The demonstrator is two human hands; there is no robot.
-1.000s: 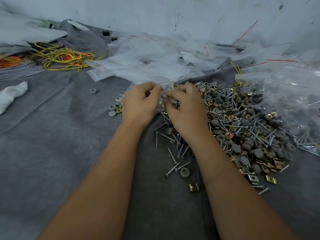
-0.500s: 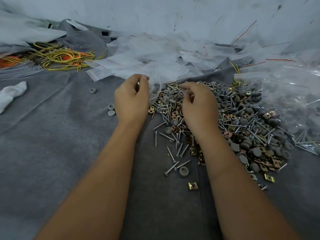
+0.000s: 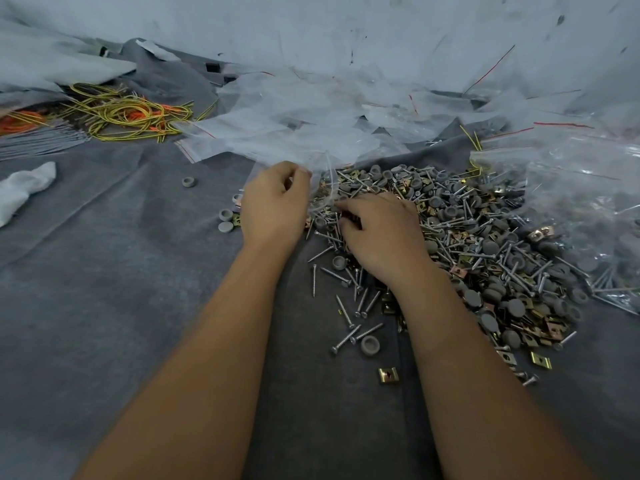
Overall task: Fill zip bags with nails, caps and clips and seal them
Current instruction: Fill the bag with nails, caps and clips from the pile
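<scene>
Grey felt-like cloth [image 3: 104,306] covers the work surface; no legible writing or labels anywhere. Nearest: a lone brass-coloured square metal clip [image 3: 388,374] and a round grey plastic cap [image 3: 370,344] lying open side up, with stray silver threaded nails [image 3: 346,336] beside them. Beyond, a dense mixed pile of nails, grey caps and brass clips [image 3: 485,244] spreads to the right. Right hand [image 3: 381,233] rests palm-down on the pile's left edge, fingers curled into the hardware; whether they pinch a piece, cannot tell. Half a second ago it was raised higher, near the bag mouth. Left hand [image 3: 273,202] pinches the rim of a small clear plastic zip bag [image 3: 323,181], thumb against curled fingers, mouth facing the pile; grip unchanged. Farther: a heap of empty clear zip bags with red seal lines [image 3: 294,119]; filled clear bags [image 3: 588,202] at right. Far left: white crumpled cloth [image 3: 24,185], tangled yellow-green and orange wires [image 3: 121,112]. Behind, a scuffed pale wall [image 3: 346,26].
</scene>
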